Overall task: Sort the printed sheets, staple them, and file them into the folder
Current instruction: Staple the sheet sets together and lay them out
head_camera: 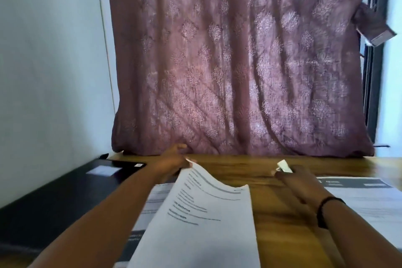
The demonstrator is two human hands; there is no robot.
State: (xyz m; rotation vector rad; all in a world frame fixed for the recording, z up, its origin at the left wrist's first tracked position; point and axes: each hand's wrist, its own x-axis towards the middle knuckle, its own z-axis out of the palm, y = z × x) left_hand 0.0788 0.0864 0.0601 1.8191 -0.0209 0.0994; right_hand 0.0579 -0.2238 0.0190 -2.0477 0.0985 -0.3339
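We find the left hand [174, 160] pinching the far corner of a printed sheet [202, 213], lifted off the table [250, 172]. The right hand [293, 178] grips a small white object, probably the stapler [283, 166], though blur forbids certainty. More sheets [365, 198] lie at right; the black folder [65, 191] lies at left. We judge stapling in hand: next, bring stapler to corner.
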